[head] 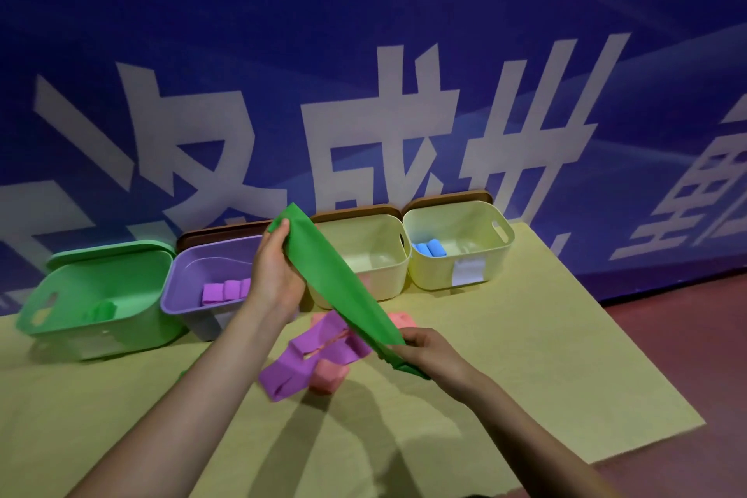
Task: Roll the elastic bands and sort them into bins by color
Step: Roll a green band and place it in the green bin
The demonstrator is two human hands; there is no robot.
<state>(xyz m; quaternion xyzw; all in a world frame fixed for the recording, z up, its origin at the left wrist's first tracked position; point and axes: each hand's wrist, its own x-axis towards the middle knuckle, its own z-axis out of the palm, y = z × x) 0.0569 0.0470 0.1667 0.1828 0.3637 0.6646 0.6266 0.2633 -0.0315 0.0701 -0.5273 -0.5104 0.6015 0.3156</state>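
I hold a green elastic band [339,279] stretched flat between my two hands, slanting from about eleven o'clock down to five o'clock above the middle of the yellow mat [505,376]. My left hand [275,271] pinches the upper end, thumb and fingertips closed over the edge of the band, in front of the bins. My right hand [424,350] grips the lower end, fingers curled round the bunched fabric, which sticks out a little past my palm toward four o'clock.

Under the stretched band, on the mat, lies a loose heap: purple bands [307,364] sprawled on top of pink bands [329,374], with a bit more pink showing at about one o'clock of the heap, just behind my right hand.

Along the far edge of the mat, against the blue wall [364,32] with its large white characters, four bins stand in a row. At ten o'clock is the green bin [60,319], tilted toward me, with a green roll [103,311] inside. Next to it, touching, the purple bin [182,291] holds purple rolls [224,291]. Behind my left hand and the band stands a pale yellow bin [388,271]; I cannot tell what lies in it. At one o'clock the last pale yellow bin [461,271] holds blue rolls [430,248] and carries a white label [468,272] on its front. Right of the mat runs a reddish floor [687,336].
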